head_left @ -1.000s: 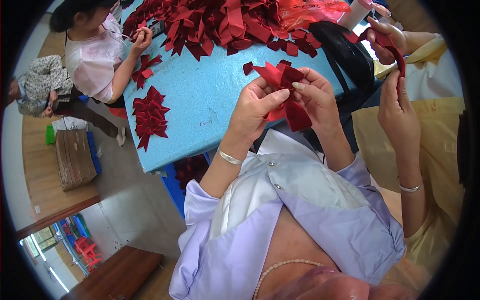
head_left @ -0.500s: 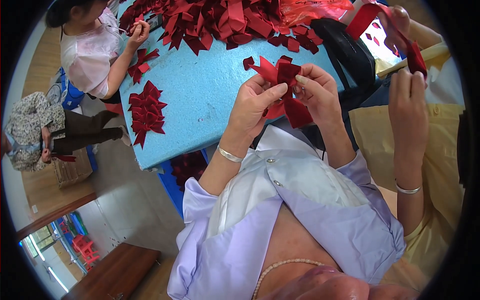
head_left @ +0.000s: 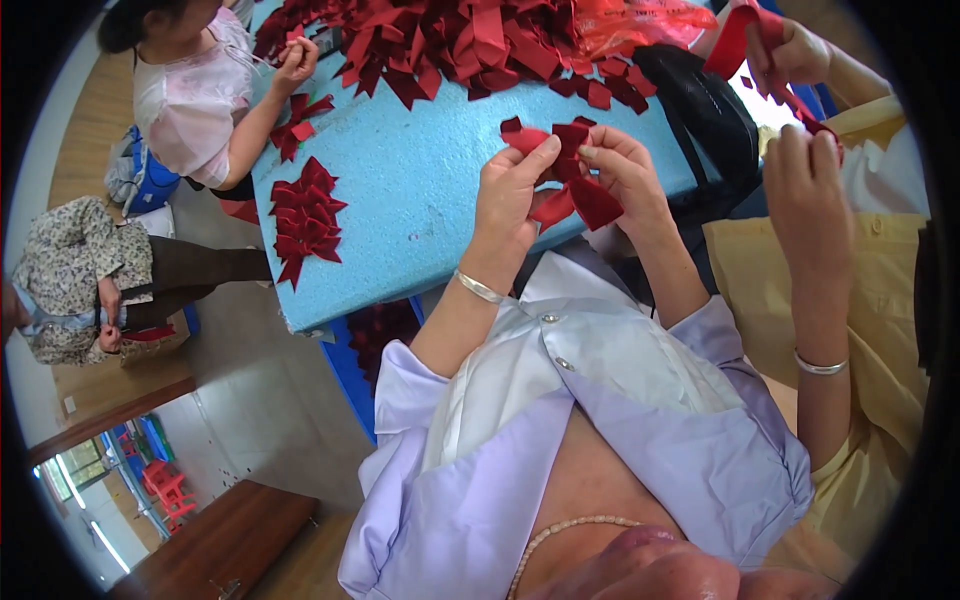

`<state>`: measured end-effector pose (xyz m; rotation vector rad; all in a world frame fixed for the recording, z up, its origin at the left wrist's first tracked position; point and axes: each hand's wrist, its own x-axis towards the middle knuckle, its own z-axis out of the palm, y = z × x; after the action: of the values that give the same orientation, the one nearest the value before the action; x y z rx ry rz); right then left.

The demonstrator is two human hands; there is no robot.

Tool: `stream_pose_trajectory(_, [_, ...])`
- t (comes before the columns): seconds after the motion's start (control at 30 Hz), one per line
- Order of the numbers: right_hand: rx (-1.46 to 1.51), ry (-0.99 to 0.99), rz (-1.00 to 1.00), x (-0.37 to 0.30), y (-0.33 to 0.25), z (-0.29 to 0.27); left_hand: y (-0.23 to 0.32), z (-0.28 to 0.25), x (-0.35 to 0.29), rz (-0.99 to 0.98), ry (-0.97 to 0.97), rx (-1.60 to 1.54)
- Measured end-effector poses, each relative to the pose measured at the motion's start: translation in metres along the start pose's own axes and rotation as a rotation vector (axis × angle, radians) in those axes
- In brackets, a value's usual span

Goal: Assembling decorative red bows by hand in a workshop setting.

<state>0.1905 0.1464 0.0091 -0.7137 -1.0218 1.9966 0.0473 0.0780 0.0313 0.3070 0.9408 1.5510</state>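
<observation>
Between my two hands, above the near edge of the blue table (head_left: 400, 250), is a dark red velvet ribbon bow (head_left: 590, 202). My left hand (head_left: 512, 190) is closed on its left loop, thumb pressed on top. With thumb and fingers, my right hand (head_left: 625, 170) pinches the bow near its middle. Two tails hang below my fingers, and the fingers partly cover the knot. A stack of finished-looking red bows (head_left: 305, 222) lies at the table's left edge. Beyond my hands, a large heap of red ribbon pieces (head_left: 470, 45) covers the far side.
A black bag (head_left: 700, 115) rests at the table's right. Beside me, a co-worker's hands (head_left: 800, 150) hold red ribbon. Another person (head_left: 200, 110) works at the far left; one in a floral top (head_left: 85, 265) is farther off. A blue crate (head_left: 350, 370) stands below the table.
My left fingers have folded the upper left ribbon end inward, and the loop is now under my thumb. The co-worker on the right has shifted their ribbon. The view has moved slightly.
</observation>
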Motion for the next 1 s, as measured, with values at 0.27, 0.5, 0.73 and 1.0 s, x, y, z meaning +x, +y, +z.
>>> stream_pose_trajectory(0.27, [0.015, -0.045, -0.019, 0.005, -0.001, -0.002, 0.002, 0.000, 0.001, -0.023, 0.048, 0.031])
stream_pose_trajectory(0.5, [-0.021, -0.004, -0.033, 0.005, -0.005, 0.005, -0.001, -0.003, 0.004, -0.035, 0.054, 0.062])
stream_pose_trajectory(0.73, [0.006, 0.002, -0.028, 0.006, -0.002, 0.004, 0.000, -0.001, 0.003, -0.051, 0.064, 0.048])
stream_pose_trajectory(1.0, [0.021, 0.007, -0.005, 0.010, 0.002, -0.004, 0.001, 0.000, 0.008, -0.086, 0.108, 0.032])
